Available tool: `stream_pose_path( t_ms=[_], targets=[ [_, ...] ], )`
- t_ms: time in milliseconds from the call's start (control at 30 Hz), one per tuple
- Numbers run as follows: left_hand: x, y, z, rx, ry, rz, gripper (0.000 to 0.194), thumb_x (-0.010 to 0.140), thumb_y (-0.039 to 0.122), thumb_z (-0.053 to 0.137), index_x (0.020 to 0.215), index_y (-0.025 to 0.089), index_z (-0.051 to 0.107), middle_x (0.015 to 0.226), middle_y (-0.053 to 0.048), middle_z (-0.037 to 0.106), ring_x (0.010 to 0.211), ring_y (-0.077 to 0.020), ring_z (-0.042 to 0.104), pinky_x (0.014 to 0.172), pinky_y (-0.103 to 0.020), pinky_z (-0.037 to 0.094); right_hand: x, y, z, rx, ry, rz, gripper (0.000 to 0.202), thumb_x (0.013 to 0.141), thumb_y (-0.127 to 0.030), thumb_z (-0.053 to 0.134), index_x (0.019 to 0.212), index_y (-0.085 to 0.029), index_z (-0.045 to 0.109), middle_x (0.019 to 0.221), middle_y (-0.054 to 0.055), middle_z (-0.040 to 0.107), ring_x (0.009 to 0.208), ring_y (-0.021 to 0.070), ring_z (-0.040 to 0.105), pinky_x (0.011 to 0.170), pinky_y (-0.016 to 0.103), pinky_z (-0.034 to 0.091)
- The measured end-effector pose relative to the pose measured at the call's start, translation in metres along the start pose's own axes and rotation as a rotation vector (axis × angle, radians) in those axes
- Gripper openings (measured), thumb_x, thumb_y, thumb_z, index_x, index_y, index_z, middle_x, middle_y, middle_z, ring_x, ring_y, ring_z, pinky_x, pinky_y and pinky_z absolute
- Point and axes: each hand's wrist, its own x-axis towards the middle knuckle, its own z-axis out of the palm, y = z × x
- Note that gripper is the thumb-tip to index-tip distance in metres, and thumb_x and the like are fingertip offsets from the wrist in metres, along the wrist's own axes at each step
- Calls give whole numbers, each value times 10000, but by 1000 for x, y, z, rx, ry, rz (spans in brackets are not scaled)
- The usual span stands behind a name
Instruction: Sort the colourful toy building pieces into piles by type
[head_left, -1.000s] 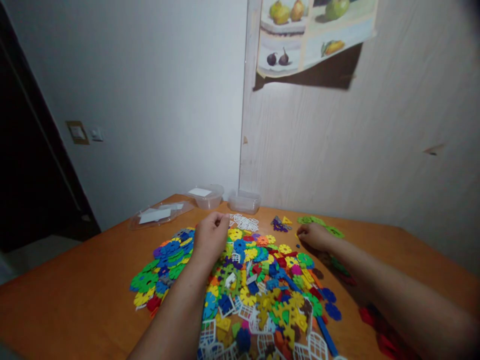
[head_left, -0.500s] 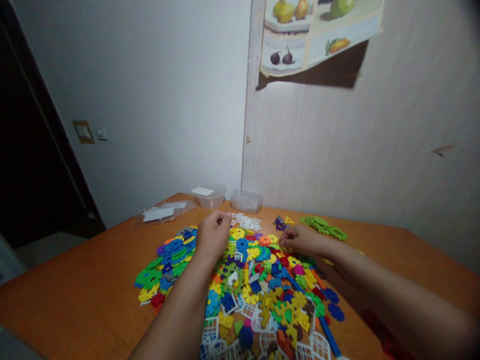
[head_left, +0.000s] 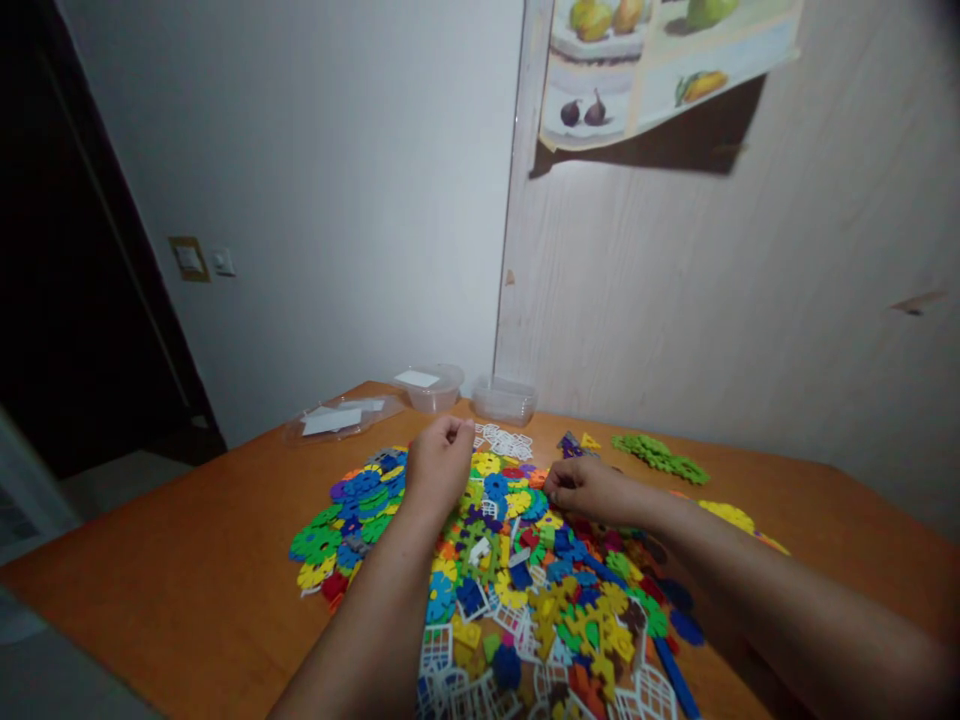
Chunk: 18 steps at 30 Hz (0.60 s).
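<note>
A heap of plastic building pieces (head_left: 517, 560) in many colours spreads over the table before me. My left hand (head_left: 441, 462) hovers over its back left part, fingers curled in and thumb against them; whatever may be inside is hidden. Fingertips pinched, my right hand (head_left: 589, 488) reaches down to the heap's back right edge, beside an orange flower disc (head_left: 538, 479). I cannot make out what is between those fingers. Near the left hand lie white lattice pieces (head_left: 506, 441) and blue flower discs (head_left: 366, 485).
Along the back stand a round clear tub (head_left: 439, 390) and a rectangular clear box (head_left: 504, 401). A clear bag with white paper (head_left: 332, 420) lies left. Green linked discs (head_left: 660, 458), purple pieces (head_left: 573, 446) and yellow discs (head_left: 726, 516) lie at the right on the orange-brown table (head_left: 195, 580).
My right hand has moved a little left and nearer the heap's orange disc. The left hand keeps its curled pose. The whole view has shifted slightly, and yellow discs show beyond my right forearm.
</note>
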Motion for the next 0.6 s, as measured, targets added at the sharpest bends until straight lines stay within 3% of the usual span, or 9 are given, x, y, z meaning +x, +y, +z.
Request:
stream_pose_path(
  t_ms=[267,400,600],
  targets=[
    [13,-6,-5,-380,165,-233,281,767,450,639,756,169,632,715,-12,655,644,-135,572,616,-241,427,5,-39,9,119,9,-111,98,820,-236,554,735,-196,583,654,-38,534,609,109,452,539,224,315],
    [14,-5,-9,-520,192,-322,332,724,471,681,802,153,622,809,-59,703,685,-139,630,610,-234,451,3,-69,18,135,-73,-179,87,817,-255,617,850,-191,666,748,-16,619,664,120,522,588,228,376],
    [13,-3,-11,-537,187,-374,331,710,462,680,797,146,627,793,-68,710,674,-136,641,579,-221,436,2,-87,30,-10,-143,-214,621,705,-525,803,1227,-233,640,1017,38,681,799,174,592,648,261,425]
  ],
)
